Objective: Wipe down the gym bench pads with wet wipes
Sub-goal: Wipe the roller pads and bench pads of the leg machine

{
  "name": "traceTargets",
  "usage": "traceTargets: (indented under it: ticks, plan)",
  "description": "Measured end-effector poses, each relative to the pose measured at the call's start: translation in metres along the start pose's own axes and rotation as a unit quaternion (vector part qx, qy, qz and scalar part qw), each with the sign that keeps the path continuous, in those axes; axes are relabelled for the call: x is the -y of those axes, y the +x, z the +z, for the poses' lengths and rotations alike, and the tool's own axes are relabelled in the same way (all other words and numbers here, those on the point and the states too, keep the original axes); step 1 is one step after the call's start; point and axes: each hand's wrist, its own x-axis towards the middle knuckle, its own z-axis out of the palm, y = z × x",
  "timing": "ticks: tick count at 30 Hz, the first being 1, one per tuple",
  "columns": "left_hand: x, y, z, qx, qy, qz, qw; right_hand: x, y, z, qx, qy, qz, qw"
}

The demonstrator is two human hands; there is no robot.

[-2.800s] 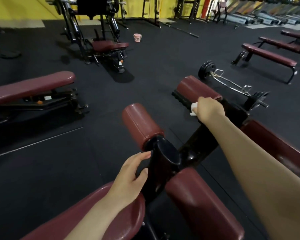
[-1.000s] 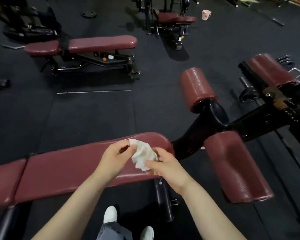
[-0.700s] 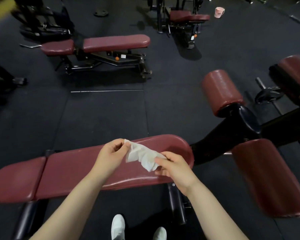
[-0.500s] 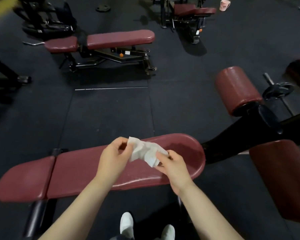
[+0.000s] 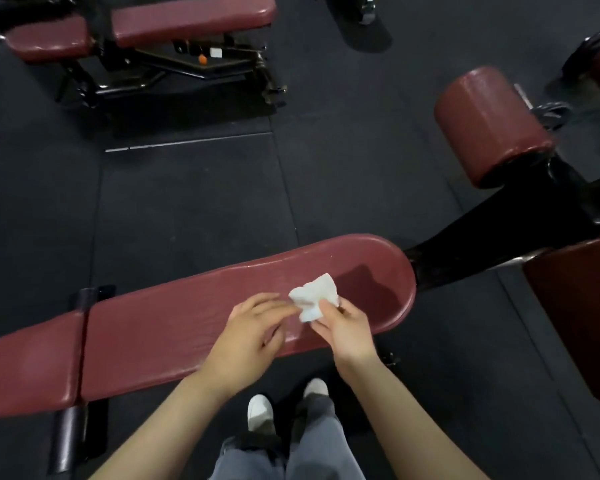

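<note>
A long maroon bench pad [image 5: 187, 323] lies across the view just in front of me, with a shorter seat pad [image 5: 28, 368] joined at its left end. Above the long pad's right half, my right hand [image 5: 343, 327] pinches a crumpled white wet wipe [image 5: 314, 301] between thumb and fingers. My left hand [image 5: 253, 337] is close beside it, its outstretched, blurred fingertips touching the wipe's left edge. Both hands hover over the pad, and the wipe is held clear of its surface.
Two maroon roller pads [image 5: 489, 126] [image 5: 575, 313] on a black frame [image 5: 482, 244] stand to the right. A second bench [image 5: 191, 19] stands at the back on the black rubber floor. My white shoes [image 5: 260, 410] are by the bench's near side.
I left the roller pad and now face the long pad. The wipe, stretched between both hands a moment ago, is bunched up in my right hand; my left fingers have straightened.
</note>
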Motion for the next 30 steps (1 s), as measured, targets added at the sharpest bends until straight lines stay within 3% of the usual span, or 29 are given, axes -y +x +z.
traceTargets:
  ticks: [5, 8, 14, 19, 25, 28, 30]
  plan:
    - [0.043, 0.025, 0.028, 0.042, 0.002, -0.116, 0.992, -0.004, 0.075, -0.047, -0.090, -0.203, -0.010, 0.975]
    - [0.062, 0.042, 0.048, 0.074, 0.035, -0.183, 0.980, 0.021, 0.124, -0.072, -0.138, -0.314, -0.072, 0.937]
    - [0.090, 0.059, 0.089, 0.098, 0.050, -0.270, 0.957, 0.048, 0.201, -0.111, -0.209, -0.538, -0.241, 0.780]
    - [0.096, 0.061, 0.115, 0.079, 0.023, -0.299, 0.951, 0.010, 0.222, -0.115, -0.074, -0.739, -0.200, 0.639]
    - [0.089, 0.058, 0.130, 0.043, -0.008, -0.304, 0.952, 0.026, 0.224, -0.122, -0.100, -0.730, -0.267, 0.621]
    - [0.083, 0.057, 0.128, 0.014, -0.034, -0.299, 0.954, 0.033, 0.223, -0.118, -0.080, -0.715, -0.235, 0.654]
    - [0.078, 0.057, 0.127, -0.007, -0.049, -0.289, 0.956, 0.036, 0.224, -0.117, -0.078, -0.722, -0.226, 0.649]
